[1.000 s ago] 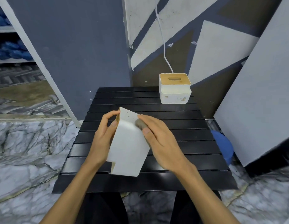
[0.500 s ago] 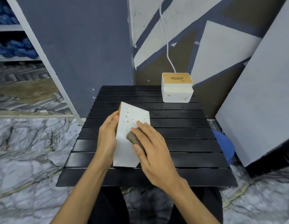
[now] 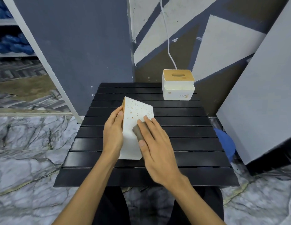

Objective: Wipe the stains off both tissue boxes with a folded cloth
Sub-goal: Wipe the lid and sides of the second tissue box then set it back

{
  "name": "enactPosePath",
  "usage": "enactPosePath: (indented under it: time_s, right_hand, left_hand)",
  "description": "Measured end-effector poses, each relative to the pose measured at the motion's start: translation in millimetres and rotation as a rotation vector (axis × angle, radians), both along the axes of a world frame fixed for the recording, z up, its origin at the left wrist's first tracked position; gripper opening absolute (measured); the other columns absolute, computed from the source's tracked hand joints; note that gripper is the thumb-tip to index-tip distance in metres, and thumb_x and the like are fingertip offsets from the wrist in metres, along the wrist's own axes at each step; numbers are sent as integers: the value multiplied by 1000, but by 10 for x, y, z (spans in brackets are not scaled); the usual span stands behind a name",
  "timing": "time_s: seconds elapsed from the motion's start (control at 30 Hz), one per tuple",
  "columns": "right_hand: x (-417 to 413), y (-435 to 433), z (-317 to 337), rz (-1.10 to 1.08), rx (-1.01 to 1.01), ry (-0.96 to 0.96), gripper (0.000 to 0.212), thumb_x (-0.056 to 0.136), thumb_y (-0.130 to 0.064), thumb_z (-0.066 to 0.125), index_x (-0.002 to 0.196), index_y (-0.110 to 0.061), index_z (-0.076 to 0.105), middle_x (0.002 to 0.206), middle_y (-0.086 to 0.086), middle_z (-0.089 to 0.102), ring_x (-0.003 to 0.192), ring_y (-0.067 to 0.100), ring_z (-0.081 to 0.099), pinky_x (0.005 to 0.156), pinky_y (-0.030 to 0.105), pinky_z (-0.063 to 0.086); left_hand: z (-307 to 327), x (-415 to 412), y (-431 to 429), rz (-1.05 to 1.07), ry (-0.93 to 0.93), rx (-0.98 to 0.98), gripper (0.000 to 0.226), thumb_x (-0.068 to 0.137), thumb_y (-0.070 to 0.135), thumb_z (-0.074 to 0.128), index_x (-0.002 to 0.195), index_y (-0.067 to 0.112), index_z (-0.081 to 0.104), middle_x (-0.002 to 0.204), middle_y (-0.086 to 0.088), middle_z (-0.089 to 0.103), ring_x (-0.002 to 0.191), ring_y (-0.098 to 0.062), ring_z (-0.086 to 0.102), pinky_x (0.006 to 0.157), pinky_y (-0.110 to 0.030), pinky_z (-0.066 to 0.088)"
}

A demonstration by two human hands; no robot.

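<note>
The near tissue box (image 3: 135, 111) stands tipped on the middle of the black slatted table (image 3: 182, 143). Its broad white face is turned up toward the person, probably so the brown spots clustered at its far end are within reach. The folded grey cloth (image 3: 138, 132) lies on that face just below the spots, under the right hand (image 3: 156, 151). That hand's fingers lie straight and close together, pressing the cloth flat against the box. The thumb runs along the cloth's near edge, though it is hard to tell whether it pinches the fold or only rests beside it. The left hand (image 3: 113, 135) grips the box's left side with its fingers held together and the thumb on the upper edge, which likely braces the box against the push of wiping. The spotted patch looks not yet cleaned. The far tissue box (image 3: 178, 88) sits upright at the table's back right corner, well apart, with marks on its front. A white cable (image 3: 167, 38) hangs on the wall behind it.
</note>
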State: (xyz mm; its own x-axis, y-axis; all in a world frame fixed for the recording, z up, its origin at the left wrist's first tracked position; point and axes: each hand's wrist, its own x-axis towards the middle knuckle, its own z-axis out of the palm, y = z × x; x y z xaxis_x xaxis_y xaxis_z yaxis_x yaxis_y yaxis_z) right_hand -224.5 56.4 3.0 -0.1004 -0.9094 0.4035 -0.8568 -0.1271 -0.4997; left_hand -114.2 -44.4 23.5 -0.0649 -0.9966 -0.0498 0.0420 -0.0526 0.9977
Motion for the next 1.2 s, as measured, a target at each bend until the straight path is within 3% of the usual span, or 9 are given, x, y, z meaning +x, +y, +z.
enactPosePath:
  time_s: [0.17,0.27,0.33,0.5,0.63,0.77,1.03,1.13,1.2]
  right_hand:
    - [226,-79,-35,-10,-73,62,55,102,-27,37,154,-21,18,163,-1,13,150,17,2,121,42,14]
    - [160,-200,52,-59,-24,13,50,104,-36,24,152,-22,24,161,-4,20,149,13,8,120,42,16]
    - [60,-195,43,-77,16,-33,51,104,-40,19,151,-24,27,159,-7,24,148,9,11,120,41,18]
    - [52,-4,3,-50,-9,-60,49,104,-36,25,151,-25,27,160,-8,21,149,7,7,120,41,17]
    - [224,-119,119,19,-32,0,49,104,-32,28,152,-24,26,160,-6,21,149,10,7,121,40,15]
    - [74,-210,105,-70,20,-19,50,104,-40,20,150,-25,32,158,-8,27,148,9,13,119,40,18]
    - [90,-44,134,-15,40,-46,49,104,-41,25,151,-27,29,159,-10,23,148,5,8,122,34,11]
    - [-41,-164,136,-36,83,-18,53,102,-47,19,150,-28,31,160,-11,22,148,6,9,122,34,10]
    - [-172,-175,84,-65,85,-79,58,100,-50,15,149,-27,34,159,-10,24,147,4,11,121,36,14]
  left_hand:
    - [4,-61,26,-28,10,-30,31,107,26,45,132,26,64,120,11,72,111,-7,68,88,-24,56]
    - [1,-21,20,-34,-13,-43,33,107,28,44,133,30,64,125,12,70,117,-7,65,99,-30,52]
    - [-1,-2,22,-18,-12,-35,31,106,29,45,129,33,65,120,14,72,113,-9,67,96,-31,53]
    - [-9,-33,22,-16,-22,-29,29,103,36,46,125,38,67,118,14,72,113,-13,67,99,-41,53]
    - [3,-74,58,-89,14,-24,29,106,31,48,131,28,64,114,8,75,107,-12,71,90,-30,57]
    - [-23,-38,38,-77,-48,-51,31,106,34,45,131,34,64,121,13,71,114,-10,66,101,-37,52]
    - [-15,-47,20,-127,-79,-73,30,107,31,44,128,32,65,120,12,72,113,-10,66,98,-36,53]
    - [4,-25,10,-141,-93,-68,30,107,30,44,129,32,65,115,13,73,104,-8,70,86,-29,53]
    - [1,-31,14,-137,-101,-64,30,106,33,45,127,36,65,114,13,73,103,-12,70,90,-37,56]
